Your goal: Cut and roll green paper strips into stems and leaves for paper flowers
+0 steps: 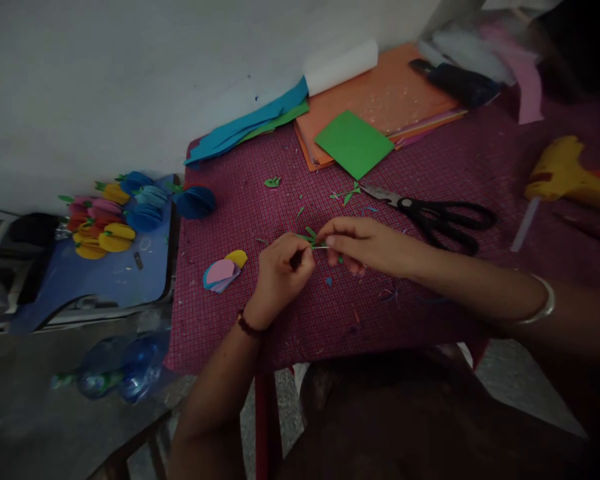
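Over the middle of the red checked table, my left hand [286, 268] and my right hand [363, 245] almost meet. Both are closed in a pinch on a thin pale stick [321, 247] between them. Green paper strips [309, 235] show at the fingertips; which fingers touch them is hard to tell. Black-handled scissors [420, 210] lie right of my right hand, tips beside green scraps [350, 193]. Left of my left hand rests a small stack of pink, blue and yellow paper rounds [221, 272]. A green paper square [354, 144] lies farther back.
Orange sheets [380, 100], blue strips [253, 123] and a white roll [343, 67] line the wall. A yellow glue gun [560, 173] lies at right. Colourful paper ornaments [105, 220] sit on a blue surface [120, 273] at left, above bottles [143, 363]. A blue ornament [195, 202] is at the table's edge.
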{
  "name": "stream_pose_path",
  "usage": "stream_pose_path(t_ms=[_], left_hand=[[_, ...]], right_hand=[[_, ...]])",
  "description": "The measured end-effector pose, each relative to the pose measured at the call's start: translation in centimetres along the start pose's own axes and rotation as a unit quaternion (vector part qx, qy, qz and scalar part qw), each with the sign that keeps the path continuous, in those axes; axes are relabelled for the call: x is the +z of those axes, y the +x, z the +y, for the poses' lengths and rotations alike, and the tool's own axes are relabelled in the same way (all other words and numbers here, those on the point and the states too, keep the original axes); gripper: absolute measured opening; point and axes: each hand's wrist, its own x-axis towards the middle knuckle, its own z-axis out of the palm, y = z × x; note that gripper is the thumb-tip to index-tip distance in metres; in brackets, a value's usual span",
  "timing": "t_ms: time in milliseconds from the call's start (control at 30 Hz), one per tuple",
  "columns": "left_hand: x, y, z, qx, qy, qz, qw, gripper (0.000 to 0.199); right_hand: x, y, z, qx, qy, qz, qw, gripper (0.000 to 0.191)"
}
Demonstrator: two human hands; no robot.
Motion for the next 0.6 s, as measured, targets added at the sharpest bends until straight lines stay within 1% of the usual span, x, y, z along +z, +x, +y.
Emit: stream_pose_path(t_ms=[67, 133, 167, 233, 300, 367, 433, 500, 600], left_hand=[[0.0, 0.0, 0.0, 0.031, 0.008, 0.007, 0.999, 0.013], [0.0, 0.0, 0.2, 0.040, 0.004, 0.015, 0.999, 0.014], [0.0, -0.1, 0.4, 0.033, -0.002, 0.017, 0.999, 0.014], [0.1, -0.1, 0.7, -0.004, -0.033, 0.017, 0.999, 0.013], [0.2, -0.2, 0.9, -0.068, -0.090, 0.012, 0.994, 0.013], [0.4, -0.3, 1.0, -0.140, -0.156, -0.001, 0.978, 0.015], [0.4, -0.3, 1.0, -0.192, -0.212, -0.015, 0.958, 0.017], [0.5, -0.4, 0.8, -0.218, -0.252, -0.023, 0.943, 0.018], [0.5, -0.4, 0.6, -0.229, -0.286, -0.026, 0.930, 0.017]], right_hand=[[0.3, 0.2, 0.1, 0.024, 0.037, -0.008, 0.999, 0.012], [0.7, 0.3, 0.2, 0.012, 0.056, 0.015, 0.998, 0.010], [0.9, 0.3, 0.3, 0.002, 0.066, 0.029, 0.997, 0.010], [1.3, 0.4, 0.5, -0.007, 0.091, 0.058, 0.994, 0.009], [1.5, 0.5, 0.7, -0.003, 0.115, 0.080, 0.990, 0.007], [1.5, 0.5, 0.8, -0.005, 0.124, 0.090, 0.988, 0.007], [1.5, 0.6, 0.8, -0.019, 0.109, 0.091, 0.990, 0.008], [1.4, 0.5, 0.8, -0.038, 0.080, 0.089, 0.992, 0.008], [1.6, 0.4, 1.0, -0.069, 0.025, 0.099, 0.992, 0.008]])
